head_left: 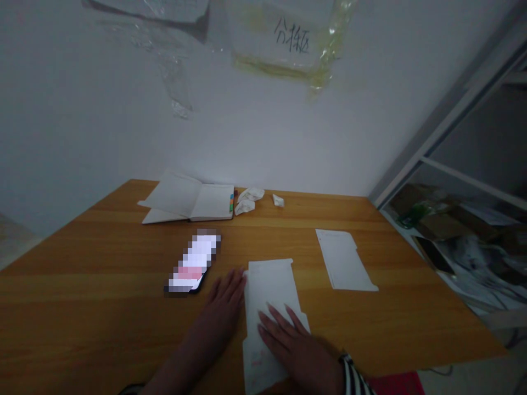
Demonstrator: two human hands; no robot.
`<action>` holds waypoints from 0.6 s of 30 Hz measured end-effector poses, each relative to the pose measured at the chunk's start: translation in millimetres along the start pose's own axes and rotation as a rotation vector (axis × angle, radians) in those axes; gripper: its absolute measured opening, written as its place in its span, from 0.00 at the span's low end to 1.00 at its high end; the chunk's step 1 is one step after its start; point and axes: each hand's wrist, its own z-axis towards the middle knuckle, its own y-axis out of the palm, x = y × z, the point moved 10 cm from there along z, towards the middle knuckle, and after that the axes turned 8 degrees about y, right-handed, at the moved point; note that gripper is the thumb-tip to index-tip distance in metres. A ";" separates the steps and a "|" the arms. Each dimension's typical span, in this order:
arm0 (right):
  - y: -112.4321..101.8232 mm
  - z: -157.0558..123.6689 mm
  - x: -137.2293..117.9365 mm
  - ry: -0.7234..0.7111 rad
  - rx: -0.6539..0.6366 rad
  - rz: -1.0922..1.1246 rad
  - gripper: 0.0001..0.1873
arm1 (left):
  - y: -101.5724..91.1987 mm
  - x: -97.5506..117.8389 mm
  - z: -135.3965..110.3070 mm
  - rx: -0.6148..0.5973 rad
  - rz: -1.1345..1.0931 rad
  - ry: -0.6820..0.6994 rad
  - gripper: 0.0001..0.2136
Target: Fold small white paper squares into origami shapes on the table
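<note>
Nearest: right hand (294, 345) lies palm down on the white sheet (272, 285), fingers straight and spread, nothing pinched. Striped cuff (354, 378) at that wrist. Left hand (224, 299) is also flat and splayed, on the bare table (82, 307), fingertips just at the sheet's left edge. So 2 hands, 0 grasps, pressing only.

The sheet lies flat on the wood at the near edge, centre, long axis running away from the person. Its far corners are notched, and there is faint pink print at the near end, too blurred to read.

Handling, my read: 1 thin layer of paper or light card, near weightless and floppy. It creases easily and likely slides on this smooth top. With no thickness to get under, the places to take it are a notched far corner or the free right edge, with a palm pinning the rest.

Further out: phone (191, 263) left of the sheet, apart from it. A 2nd sheet (343, 259), same cut, lies to the right, well apart.

Far edge: open notebook (189, 203), with crumpled paper scraps (249, 200) just beside it.

Beyond that: metal shelving (453, 164) on the right, cluttered. Taped plastic sleeve (288, 38) on the wall.
</note>
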 end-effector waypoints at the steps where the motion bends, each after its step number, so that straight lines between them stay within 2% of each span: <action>1: -1.4 -0.9 -0.6 -0.010 0.014 -0.019 0.32 | -2.0 1.4 2.0 -0.027 0.009 0.015 0.28; 4: -3.5 -4.1 -2.1 -0.030 0.067 -0.050 0.29 | -15.4 3.9 7.2 -0.092 0.038 0.029 0.29; 7: -2.4 -15.7 -4.3 -0.056 0.108 -0.061 0.29 | -27.4 3.1 10.3 -0.156 0.057 -0.016 0.31; 11: -14.5 -38.5 0.1 -0.096 0.089 0.030 0.28 | -30.8 2.4 13.2 -0.188 0.040 -0.076 0.29; 14: -48.5 -47.8 29.2 0.037 0.107 0.193 0.21 | -25.9 -1.1 14.9 -0.175 0.062 -0.137 0.25; 15: -66.6 -50.0 47.3 0.141 0.173 0.248 0.20 | -24.6 -2.6 15.3 -0.162 0.078 -0.161 0.24; 18: -123.3 -63.5 108.9 0.477 0.481 0.409 0.14 | -22.3 -5.8 16.3 -0.131 0.113 -0.230 0.23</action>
